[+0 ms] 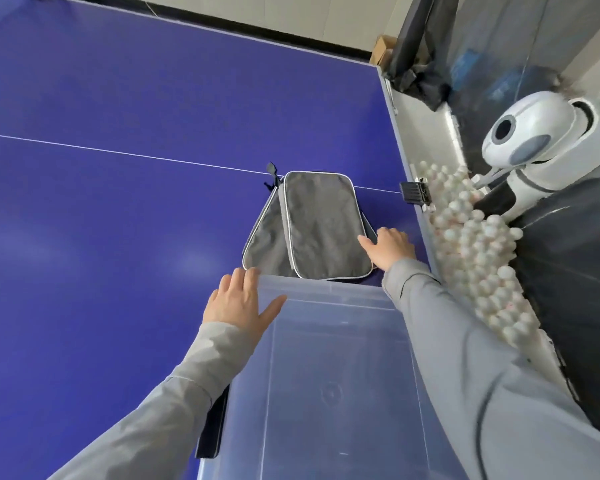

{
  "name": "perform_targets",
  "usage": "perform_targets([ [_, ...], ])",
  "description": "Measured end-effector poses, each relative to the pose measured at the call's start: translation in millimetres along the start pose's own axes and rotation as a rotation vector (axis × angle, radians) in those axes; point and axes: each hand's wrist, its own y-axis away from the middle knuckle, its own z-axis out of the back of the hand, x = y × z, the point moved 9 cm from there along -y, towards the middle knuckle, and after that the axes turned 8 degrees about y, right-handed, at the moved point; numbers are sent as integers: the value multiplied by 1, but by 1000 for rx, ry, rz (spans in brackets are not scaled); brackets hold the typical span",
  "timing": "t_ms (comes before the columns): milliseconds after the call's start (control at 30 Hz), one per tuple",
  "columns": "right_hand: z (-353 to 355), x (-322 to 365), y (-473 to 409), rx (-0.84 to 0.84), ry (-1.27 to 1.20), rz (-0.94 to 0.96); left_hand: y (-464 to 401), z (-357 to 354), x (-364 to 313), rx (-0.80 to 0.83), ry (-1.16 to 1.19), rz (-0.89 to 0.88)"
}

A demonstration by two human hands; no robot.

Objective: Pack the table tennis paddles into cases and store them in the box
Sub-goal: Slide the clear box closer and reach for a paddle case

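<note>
Two grey paddle cases with white piping lie stacked on the blue table: the upper case [321,225] overlaps the lower case [265,242]. A clear plastic box [326,375] stands in front of them, with nothing visible inside. My left hand [238,299] rests flat on the box's far left corner, fingers spread. My right hand [388,249] lies at the right edge of the upper case, fingers touching it. I cannot tell whether it grips the case. No bare paddle shows.
A dark flat object [213,424] lies beside the box's left wall. Along the table's right edge is a tray full of white balls [475,258], a white ball-feeding machine [534,140] and black netting [416,57]. The blue table [118,202] stretches left.
</note>
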Motion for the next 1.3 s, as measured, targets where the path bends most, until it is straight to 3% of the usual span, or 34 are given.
perform_targets([
  [233,-53,1,-45,243,-250,-96,0,-1,2,-9,-33,22],
  [400,-59,3,-46,287,-376,-174,1,0,1,-8,-44,28],
  [833,45,11,-8,-255,-995,-98,5,8,-2,15,7,30],
  [1000,82,37,48,-371,-1187,16,20,41,15,-160,342,53],
  [1167,92,87,132,-380,-1292,85,50,94,71,-294,677,92],
  [1300,67,157,215,-322,-1354,168,72,139,149,-246,1148,269],
])
